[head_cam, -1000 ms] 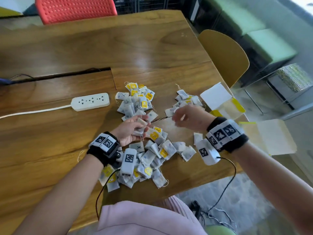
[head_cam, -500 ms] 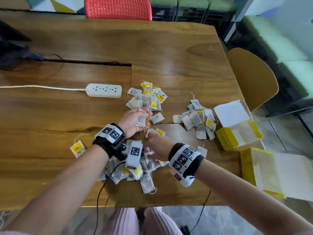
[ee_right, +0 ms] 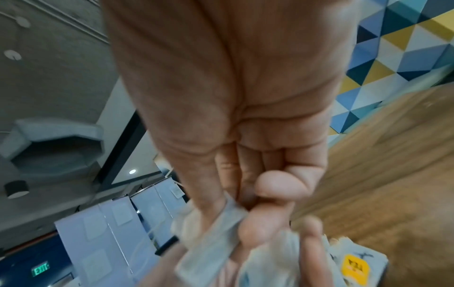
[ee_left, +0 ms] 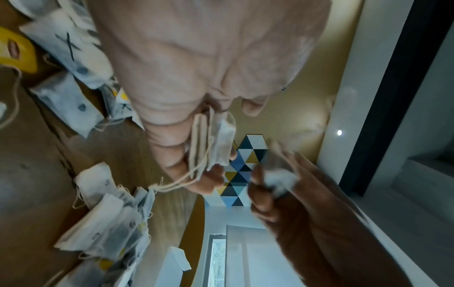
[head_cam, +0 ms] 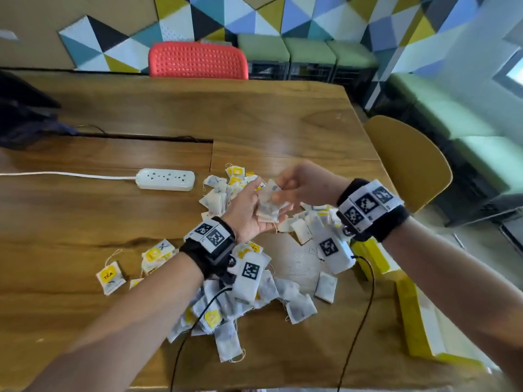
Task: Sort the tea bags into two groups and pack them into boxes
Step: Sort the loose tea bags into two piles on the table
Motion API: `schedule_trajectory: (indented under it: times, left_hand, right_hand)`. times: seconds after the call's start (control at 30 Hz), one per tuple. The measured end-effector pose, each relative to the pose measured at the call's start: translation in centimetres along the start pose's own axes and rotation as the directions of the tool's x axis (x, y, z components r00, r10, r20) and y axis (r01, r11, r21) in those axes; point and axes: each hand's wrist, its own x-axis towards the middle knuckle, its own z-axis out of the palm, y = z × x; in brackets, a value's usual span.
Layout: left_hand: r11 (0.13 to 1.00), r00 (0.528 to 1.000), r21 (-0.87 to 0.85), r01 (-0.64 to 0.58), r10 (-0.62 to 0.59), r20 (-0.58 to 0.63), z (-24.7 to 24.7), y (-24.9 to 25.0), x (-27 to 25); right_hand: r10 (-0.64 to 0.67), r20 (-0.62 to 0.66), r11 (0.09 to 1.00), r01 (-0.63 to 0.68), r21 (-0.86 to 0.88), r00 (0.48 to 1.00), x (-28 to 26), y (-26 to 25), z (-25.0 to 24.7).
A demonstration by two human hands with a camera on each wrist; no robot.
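My left hand (head_cam: 249, 207) is raised above the table and holds a small stack of tea bags (head_cam: 270, 206) between thumb and fingers; the same stack (ee_left: 211, 143) shows edge-on with strings dangling in the left wrist view. My right hand (head_cam: 297, 185) pinches one tea bag (ee_right: 213, 231) right beside that stack. Several loose tea bags (head_cam: 246, 304) lie heaped below my wrists, some with yellow tags. A second heap (head_cam: 223, 190) lies further back. Open yellow boxes (head_cam: 416, 315) sit at the right table edge, partly hidden by my right arm.
A white power strip (head_cam: 165, 179) with its cord lies left of the heaps. A lone yellow-tagged tea bag (head_cam: 109, 277) rests at the near left. A yellow chair (head_cam: 407, 162) stands off the right edge, a red chair (head_cam: 198, 60) at the far side.
My right hand has come up from the near heap with a tea bag and met the left hand's stack. The head view has tilted up, showing more of the far wall.
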Motion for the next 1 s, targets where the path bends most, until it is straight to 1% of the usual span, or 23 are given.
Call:
schedule_trajectory:
  times: [0.1,0.17,0.23,0.3,0.37,0.43,0.5,0.57,0.6,0.63,0.67,0.77,0.83,0.9,0.97,1.0]
  left_hand:
    - [0.989,0.998,-0.141,-0.050,0.055,0.026,-0.1,-1.0,0.4]
    - [0.986,0.995,-0.150,-0.078,0.087,0.057,-0.6,-1.3,0.6]
    - [0.987,0.992,-0.100,-0.124,0.124,-0.009,-1.1,-1.8,0.7]
    - [0.979,0.982,-0.126,-0.163,0.148,-0.115,-1.6,-2.1,0.8]
    - [0.968,0.973,-0.165,-0.188,0.161,-0.169,-2.0,-2.1,1.0]
    - [0.964,0.959,-0.168,-0.204,0.162,-0.233,-2.3,-2.0,1.3]
    - [0.960,0.940,-0.155,-0.233,0.181,-0.291,-2.8,-1.7,1.6]
    - [0.966,0.912,-0.071,-0.250,0.210,-0.352,-3.6,-0.8,1.9]
    - [0.971,0.894,-0.018,-0.236,0.210,-0.397,-4.1,-0.3,2.1]
    - [0.977,0.883,-0.002,-0.213,0.191,-0.430,-4.6,0.3,2.4]
    - [0.984,0.881,-0.015,-0.178,0.153,-0.447,-5.0,0.9,2.6]
    - [0.999,0.903,-0.036,-0.024,0.006,-0.430,-5.1,1.6,3.2]
    - [0.999,0.917,-0.004,0.045,-0.043,-0.398,-4.6,1.3,3.5]
    - [0.995,0.929,0.091,0.049,-0.011,-0.370,-4.4,1.1,3.8]
    - [0.964,0.926,0.267,0.018,0.085,-0.368,-4.6,1.7,4.5]
    - [0.924,0.914,0.382,0.004,0.152,-0.376,-4.8,2.2,4.8]
  right_hand:
    - [0.090,-0.109,0.990,-0.077,0.121,0.990,1.8,2.3,3.1]
    - [0.144,-0.223,0.984,-0.116,0.136,0.964,2.7,3.4,4.7]
    - [0.174,-0.261,0.969,-0.118,0.215,0.949,2.8,3.6,5.7]
    - [0.162,-0.244,0.956,-0.091,0.280,0.956,2.6,3.5,6.4]
    - [0.166,-0.240,0.950,-0.089,0.300,0.956,2.4,3.5,6.9]
    - [0.190,-0.238,0.935,-0.102,0.338,0.953,2.4,3.3,7.2]
    - [0.231,-0.257,0.933,-0.138,0.333,0.938,2.6,3.2,7.4]
    - [0.265,-0.272,0.940,-0.185,0.287,0.925,2.5,3.6,7.2]
    - [0.275,-0.265,0.942,-0.203,0.267,0.924,2.4,3.8,7.1]
    - [0.282,-0.254,0.945,-0.222,0.241,0.925,2.3,4.1,7.0]
    - [0.284,-0.242,0.948,-0.234,0.216,0.928,2.1,4.2,7.0]
    - [0.284,-0.243,0.947,-0.230,0.226,0.928,1.8,4.3,7.1]
    - [0.261,-0.246,0.950,-0.203,0.235,0.934,1.8,4.0,7.2]
    - [0.236,-0.228,0.960,-0.190,0.208,0.944,2.0,4.0,7.2]
    - [0.225,-0.216,0.964,-0.185,0.191,0.950,2.2,4.1,6.9]
    - [0.219,-0.214,0.965,-0.179,0.191,0.952,2.2,4.2,6.7]
